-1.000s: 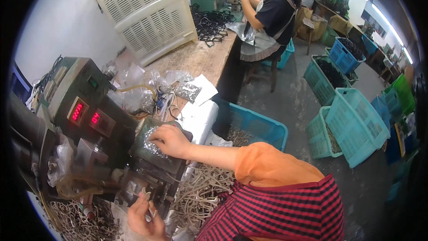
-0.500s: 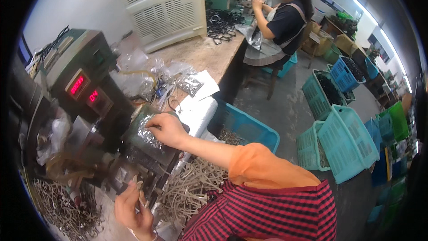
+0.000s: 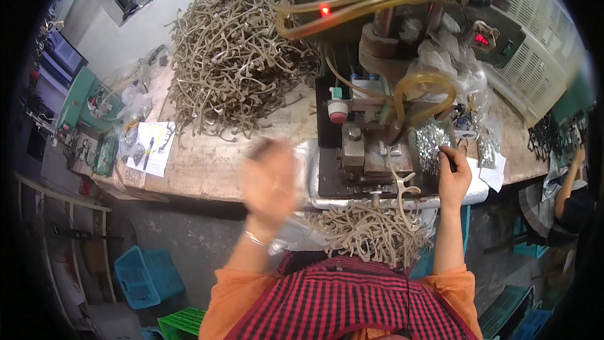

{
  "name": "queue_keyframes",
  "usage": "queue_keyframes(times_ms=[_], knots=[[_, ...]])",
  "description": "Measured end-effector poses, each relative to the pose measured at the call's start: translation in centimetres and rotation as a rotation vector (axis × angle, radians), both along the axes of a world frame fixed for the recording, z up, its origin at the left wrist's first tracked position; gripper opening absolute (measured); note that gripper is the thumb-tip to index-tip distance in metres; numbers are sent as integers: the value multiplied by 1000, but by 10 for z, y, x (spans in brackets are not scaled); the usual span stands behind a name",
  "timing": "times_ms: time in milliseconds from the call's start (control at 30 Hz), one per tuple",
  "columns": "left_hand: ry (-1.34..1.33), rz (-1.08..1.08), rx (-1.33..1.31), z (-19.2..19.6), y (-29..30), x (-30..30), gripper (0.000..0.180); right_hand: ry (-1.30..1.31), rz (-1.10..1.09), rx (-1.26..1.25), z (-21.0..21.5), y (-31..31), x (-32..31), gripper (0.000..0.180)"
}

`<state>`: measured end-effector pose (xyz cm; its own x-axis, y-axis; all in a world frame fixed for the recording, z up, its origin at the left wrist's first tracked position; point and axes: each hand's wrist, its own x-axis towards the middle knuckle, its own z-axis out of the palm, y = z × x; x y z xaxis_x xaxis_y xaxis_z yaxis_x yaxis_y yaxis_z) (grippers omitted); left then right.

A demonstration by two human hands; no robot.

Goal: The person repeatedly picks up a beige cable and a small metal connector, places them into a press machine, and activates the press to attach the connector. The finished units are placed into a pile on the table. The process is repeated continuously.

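Note:
My left hand (image 3: 270, 179) is smeared by motion over the table's front edge, left of the press; its fingers and anything in them are hard to make out. Beside the press, my right hand (image 3: 454, 177) has thumb and fingers drawn together at the edge of a heap of small shiny metal pieces (image 3: 431, 145). Whatever it pinches is too small to name. One curved, forked brownish-grey metal piece (image 3: 401, 187) sits at the front of the press (image 3: 377, 157), its forked end sticking out toward me. More such pieces (image 3: 371, 233) lie heaped against my checkered apron.
A tall pile of similar curved pieces (image 3: 233, 63) stands at the back left. Yellowish hoses (image 3: 377, 0) cross above the press. A paper with a pen (image 3: 151, 148) lies at left. A blue basket (image 3: 148, 277) is on the floor; a co-worker's arm (image 3: 569, 179) shows at far right.
The view has swung left onto the press and the tall pile. My left hand has left the press front and moved left. The right hand remains at the small shiny pieces.

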<state>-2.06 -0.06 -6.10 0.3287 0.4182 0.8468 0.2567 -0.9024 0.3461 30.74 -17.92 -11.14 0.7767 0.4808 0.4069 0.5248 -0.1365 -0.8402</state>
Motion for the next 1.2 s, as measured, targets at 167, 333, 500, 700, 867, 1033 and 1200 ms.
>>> queue_keyframes(times_ms=[167,333,500,700,867,1033,1200], knots=[[289,586,-502,4,119,-58,17,-71,75,14,16,8,-10,14],[408,803,-474,-80,191,-15,33,-23,76,8,9,31,-3,14],[431,669,-437,-93,168,26,31,-76,-26,-58,4,-17,-11,14],[102,320,-508,-81,174,-8,25,-56,235,37,78,-7,-47,18],[-267,-232,-976,-66,97,32,9,265,457,241,80,51,-50,49],[-608,-454,-769,1,30,56,8,321,408,181,76,53,-62,53],[-430,-729,-329,90,6,88,8,607,548,356,82,59,-75,60]])
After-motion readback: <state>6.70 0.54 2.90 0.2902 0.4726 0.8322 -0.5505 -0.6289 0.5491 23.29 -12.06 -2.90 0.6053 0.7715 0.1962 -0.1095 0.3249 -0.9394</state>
